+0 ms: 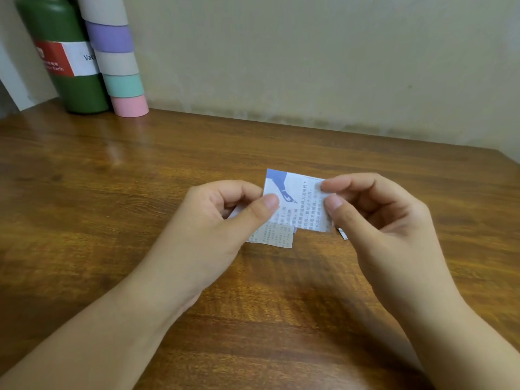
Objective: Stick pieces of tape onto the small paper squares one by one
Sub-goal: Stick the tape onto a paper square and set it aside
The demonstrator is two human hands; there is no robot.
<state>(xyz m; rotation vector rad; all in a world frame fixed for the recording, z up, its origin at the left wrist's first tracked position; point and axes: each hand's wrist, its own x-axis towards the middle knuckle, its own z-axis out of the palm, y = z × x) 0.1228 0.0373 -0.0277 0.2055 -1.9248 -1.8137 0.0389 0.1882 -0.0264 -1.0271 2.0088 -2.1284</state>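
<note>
A small printed paper square (298, 202) with a blue picture and lines of text is held just above the wooden table (112, 192). My left hand (222, 218) pinches its left edge between thumb and fingers. My right hand (374, 215) pinches its right edge the same way. Beneath it on the table lies another printed paper square (274, 236), partly hidden by my left hand. A scrap of paper (342, 233) peeks out under my right hand. No loose piece of tape can be made out on the held square.
A stack of coloured tape rolls (118, 60) in grey, purple, mint and pink stands at the back left against the wall. A dark green bottle (63, 57) with a red and white label stands beside it. The table's right edge runs at the far right.
</note>
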